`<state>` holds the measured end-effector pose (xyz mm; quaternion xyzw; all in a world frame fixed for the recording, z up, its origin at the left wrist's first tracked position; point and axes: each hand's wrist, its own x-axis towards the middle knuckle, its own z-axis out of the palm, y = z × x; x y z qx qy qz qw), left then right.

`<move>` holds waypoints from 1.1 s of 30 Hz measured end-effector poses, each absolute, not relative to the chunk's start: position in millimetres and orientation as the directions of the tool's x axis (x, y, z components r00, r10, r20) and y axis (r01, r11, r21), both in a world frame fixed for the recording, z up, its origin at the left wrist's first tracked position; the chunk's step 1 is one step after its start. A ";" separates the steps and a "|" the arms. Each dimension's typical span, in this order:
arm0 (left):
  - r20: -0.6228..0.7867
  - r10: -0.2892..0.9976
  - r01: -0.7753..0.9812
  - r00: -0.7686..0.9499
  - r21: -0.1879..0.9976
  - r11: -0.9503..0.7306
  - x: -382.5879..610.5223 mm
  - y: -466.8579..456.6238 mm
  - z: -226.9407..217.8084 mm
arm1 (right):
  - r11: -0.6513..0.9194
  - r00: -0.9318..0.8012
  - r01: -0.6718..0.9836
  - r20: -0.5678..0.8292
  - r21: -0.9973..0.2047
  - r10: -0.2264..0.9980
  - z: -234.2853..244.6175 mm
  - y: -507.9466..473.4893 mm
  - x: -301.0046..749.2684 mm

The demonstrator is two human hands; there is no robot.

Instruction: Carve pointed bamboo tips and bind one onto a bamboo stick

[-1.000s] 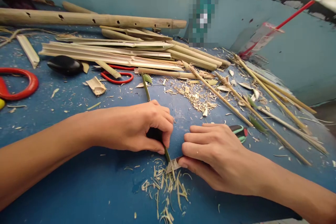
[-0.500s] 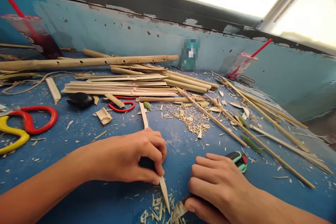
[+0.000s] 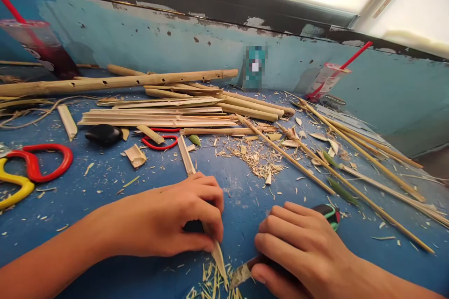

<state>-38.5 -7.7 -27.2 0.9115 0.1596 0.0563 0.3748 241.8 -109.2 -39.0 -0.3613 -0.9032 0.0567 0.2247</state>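
My left hand (image 3: 191, 215) is closed, its thumb and fingers pinching a thin bamboo strip (image 3: 185, 155). One end of the strip sticks out above the hand; the other, tapered to a point, shows below the fingertips against the blue table. My right hand (image 3: 298, 247) is wrapped round a knife, whose short, stained blade (image 3: 242, 274) lies close beside that point. Most of the knife's handle is hidden. A black and mint-green rounded object (image 3: 328, 216) shows beyond the knuckles; whether it belongs to the knife, I cannot tell. Thin shavings (image 3: 210, 280) lie under the point.
Scissors with red and yellow handles (image 3: 49, 163) lie left, near a black oval object (image 3: 104, 135). Split bamboo (image 3: 157, 119), a holed bamboo tube (image 3: 140, 80) and thin sticks (image 3: 379, 215) spread behind. Drink cups stand at the left (image 3: 45, 49) and right (image 3: 328, 81).
The knife blade has turned slightly and shows more of its length. The strip's upper end leans further left. The camera view has shifted a little.
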 end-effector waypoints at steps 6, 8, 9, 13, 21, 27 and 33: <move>0.117 0.336 0.155 0.934 0.718 -0.679 -33.1 -7.3 -34.8 | 0.761 -0.642 0.571 0.409 -0.308 0.648 -38.6 -100.5 243.6; 0.144 0.326 0.125 0.934 0.724 -0.678 -31.2 -7.5 -35.2 | 0.765 -0.648 0.567 0.409 -0.304 0.643 -38.5 -97.4 243.2; 0.151 0.322 0.116 0.935 0.726 -0.678 -30.6 -7.2 -35.4 | 0.768 -0.654 0.566 0.404 -0.300 0.639 -38.6 -96.4 243.0; 0.185 0.309 0.085 0.933 0.721 -0.687 -29.0 -4.4 -38.5 | 0.794 -0.695 0.542 0.385 -0.274 0.608 -39.2 -94.7 241.0; 0.228 0.301 0.038 0.926 0.736 -0.676 -27.5 0.2 -47.1 | 0.814 -0.696 0.531 0.427 -0.237 0.578 -40.7 -86.9 229.9; 0.202 0.300 0.057 0.932 0.737 -0.673 -26.8 0.4 -44.9 | 0.829 -0.721 0.516 0.413 -0.216 0.556 -40.4 -84.5 227.2; 0.195 0.253 0.033 0.948 0.728 -0.685 -23.1 3.2 -41.5 | 0.827 -0.757 0.513 0.333 -0.229 0.562 -36.7 -82.5 225.8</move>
